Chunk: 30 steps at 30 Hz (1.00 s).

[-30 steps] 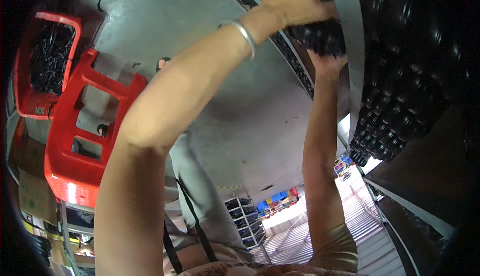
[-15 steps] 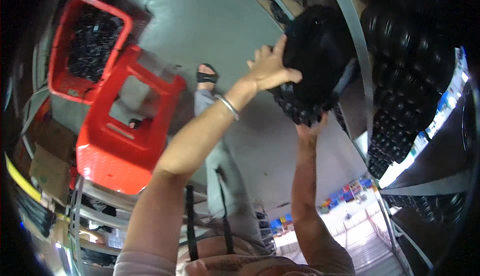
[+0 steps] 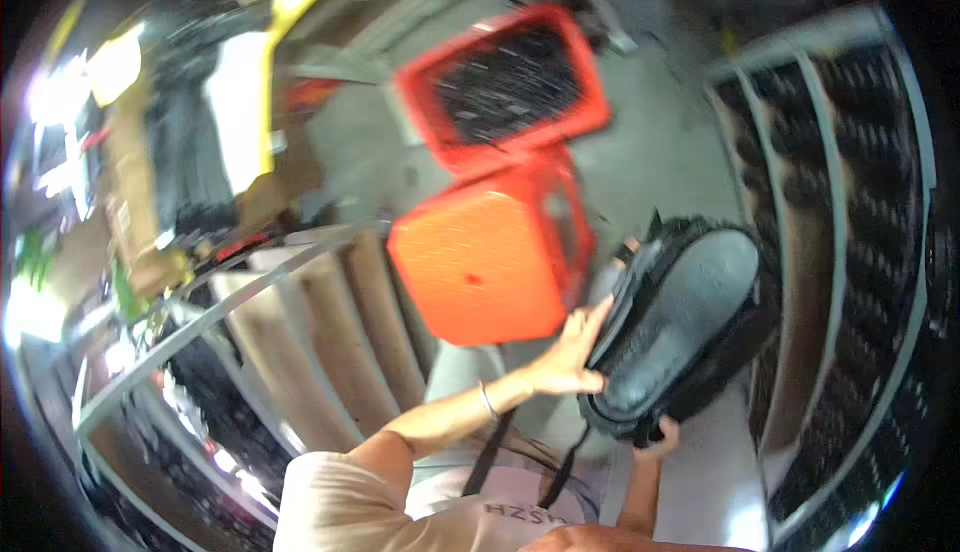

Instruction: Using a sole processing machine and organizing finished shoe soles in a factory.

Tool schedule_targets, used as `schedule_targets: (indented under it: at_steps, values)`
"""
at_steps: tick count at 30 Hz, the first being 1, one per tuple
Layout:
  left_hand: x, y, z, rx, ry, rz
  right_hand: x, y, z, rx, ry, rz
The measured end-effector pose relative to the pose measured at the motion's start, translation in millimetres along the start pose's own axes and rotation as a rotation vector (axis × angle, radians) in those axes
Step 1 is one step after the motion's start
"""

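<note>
Between my two hands is a thick black stack of shoe soles, tilted, with a grey, sole-shaped inner face turned upward. My left hand grips its near left edge, thumb and fingers spread along the side. Lower down, my right hand holds the near underside, and part of its fingers is hidden by the stack. The stack is held above the floor, to the right of an orange-red plastic stool.
Beyond the stool stands a red crate with dark, blurred pieces inside. A rack along the right holds rows of black soles. To the left is a metal-framed shelf with boards. Cartons and a yellow bar lie farther left.
My view has swung leftward, so the stool and crate now appear nearer the middle. The stack has come away from the right-hand rack, nearer to me, its grey face now showing.
</note>
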<state>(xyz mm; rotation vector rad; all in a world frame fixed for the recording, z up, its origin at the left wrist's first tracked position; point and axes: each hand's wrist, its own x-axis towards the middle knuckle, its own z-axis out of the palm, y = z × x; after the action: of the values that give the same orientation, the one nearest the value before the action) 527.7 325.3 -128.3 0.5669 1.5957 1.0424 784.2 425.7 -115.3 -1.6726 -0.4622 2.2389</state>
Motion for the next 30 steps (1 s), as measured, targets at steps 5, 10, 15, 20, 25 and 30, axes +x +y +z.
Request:
schedule_targets:
  at_steps: [5, 10, 15, 20, 25, 30]
  values:
    - [-164.4, -1.2, -133.5, 0.001, 0.313, 0.104, -38.2, 86.8, 95.7, -0.479, -0.214, -0.219]
    - [-326.1, 27.2, -285.6, 0.059, 0.615, 0.149, -75.7, 157.8, 232.0, -0.406, -0.637, -0.172]
    - [-391.7, 94.5, -426.4, -0.234, 0.915, 0.374, -108.8, 218.5, 525.0, -0.366, -0.983, -0.121]
    - [-395.3, 132.6, -590.3, -0.316, 1.065, 0.728, -140.2, 236.4, 772.8, -0.328, -1.316, 0.006]
    - [-278.6, 102.4, -748.1, 0.209, 1.41, 0.216, -34.2, 277.2, 922.7, -0.558, -0.803, -0.711]
    - [-277.5, 33.3, -846.4, -0.537, 1.168, 0.316, -5.8, 285.3, 921.7, -0.848, -0.772, -0.662]
